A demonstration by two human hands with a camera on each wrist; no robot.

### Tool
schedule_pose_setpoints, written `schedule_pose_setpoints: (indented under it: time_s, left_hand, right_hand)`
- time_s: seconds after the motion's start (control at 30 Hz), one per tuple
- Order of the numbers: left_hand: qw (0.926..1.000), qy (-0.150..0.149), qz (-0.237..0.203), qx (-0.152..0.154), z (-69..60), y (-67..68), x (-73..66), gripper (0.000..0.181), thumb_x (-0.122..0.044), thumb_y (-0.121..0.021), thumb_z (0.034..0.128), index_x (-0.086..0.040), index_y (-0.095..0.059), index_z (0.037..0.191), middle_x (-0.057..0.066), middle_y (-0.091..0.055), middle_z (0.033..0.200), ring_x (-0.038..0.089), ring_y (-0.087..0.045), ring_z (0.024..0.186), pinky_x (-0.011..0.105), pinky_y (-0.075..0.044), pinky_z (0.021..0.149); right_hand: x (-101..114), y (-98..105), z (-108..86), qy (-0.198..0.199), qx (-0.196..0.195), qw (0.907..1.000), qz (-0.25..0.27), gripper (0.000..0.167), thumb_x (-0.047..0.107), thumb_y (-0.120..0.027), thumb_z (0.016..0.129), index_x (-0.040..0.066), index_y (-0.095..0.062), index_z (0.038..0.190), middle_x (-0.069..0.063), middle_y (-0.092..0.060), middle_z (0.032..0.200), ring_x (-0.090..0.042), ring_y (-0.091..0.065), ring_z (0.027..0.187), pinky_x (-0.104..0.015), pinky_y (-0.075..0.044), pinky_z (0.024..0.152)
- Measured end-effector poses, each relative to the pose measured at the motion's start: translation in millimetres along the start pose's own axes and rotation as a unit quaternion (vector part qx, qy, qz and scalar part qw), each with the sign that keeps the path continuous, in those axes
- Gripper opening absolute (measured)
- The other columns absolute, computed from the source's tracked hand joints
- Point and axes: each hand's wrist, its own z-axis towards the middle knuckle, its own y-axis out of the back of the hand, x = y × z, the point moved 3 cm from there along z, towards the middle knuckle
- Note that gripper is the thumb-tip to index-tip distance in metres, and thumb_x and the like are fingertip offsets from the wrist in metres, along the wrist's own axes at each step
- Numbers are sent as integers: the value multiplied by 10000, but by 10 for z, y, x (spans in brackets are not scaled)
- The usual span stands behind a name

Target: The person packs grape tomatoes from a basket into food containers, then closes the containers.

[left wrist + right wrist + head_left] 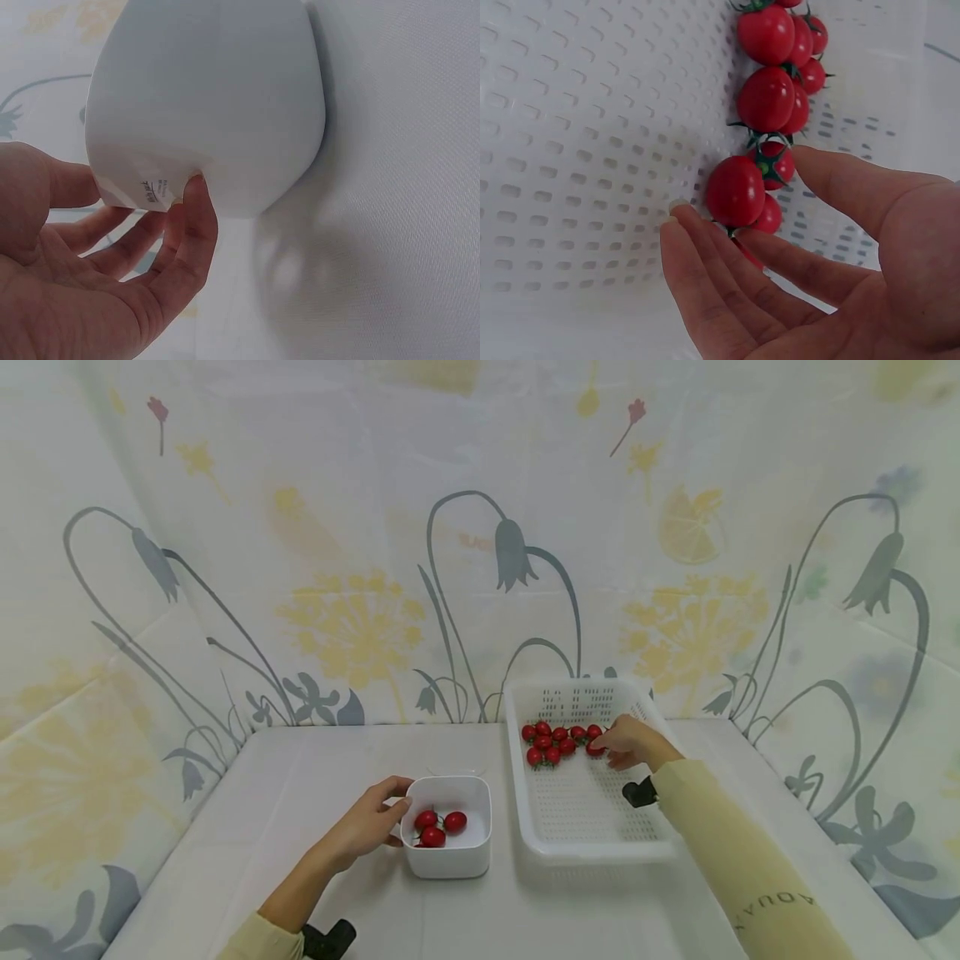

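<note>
My left hand (365,820) holds a white square container (450,862) at its left side. The thumb lies at the rim and the fingers press the outer wall (202,82), as the left wrist view shows. Several red cherry tomatoes (432,837) lie inside the container. My right hand (633,743) reaches into a white perforated basket (528,827). Its thumb and fingers stand apart around a cherry tomato (736,191) at the near end of a cluster. More cherry tomatoes (766,100) with green calyxes lie beside it. Fingers partly hide one tomato.
The basket stands to the right of the container on a white-covered table (300,777). A flower-printed cloth (360,527) hangs behind and at both sides. A black wrist device (640,792) sits by the right cuff, and another (330,939) by the left.
</note>
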Motion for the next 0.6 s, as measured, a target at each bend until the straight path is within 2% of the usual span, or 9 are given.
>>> schedule_pose_setpoints:
  time_s: [0.1,0.33,0.6]
  left_hand:
    - [10000,3,7,0,-6,4,-12,361,-135,-514,1067,-11,-513,1406,217,-533,1404,305,-654,1033,434,-633,752]
    - [10000,6,16,-14,-16,14,-25,364,-140,-520,1065,-15,-513,1407,215,-535,1402,311,-654,1045,444,-633,758]
    - [10000,27,-10,-34,-14,0,-19,368,-131,-522,1063,-10,-509,1411,213,-532,1403,316,-657,1038,450,-634,749]
  right_hand:
    - [10,-19,29,-56,11,10000,36,323,161,-680,962,-65,-507,1115,-156,-591,875,-198,-660,657,-347,-630,714]
    - [25,-57,107,-35,-80,9999,106,422,164,-661,977,-111,-453,1221,-169,-588,868,-203,-650,652,-347,-632,701]
    - [18,-55,167,-112,-383,9992,91,307,178,-674,962,-69,-526,1067,-132,-610,720,-186,-644,595,-346,-633,673]
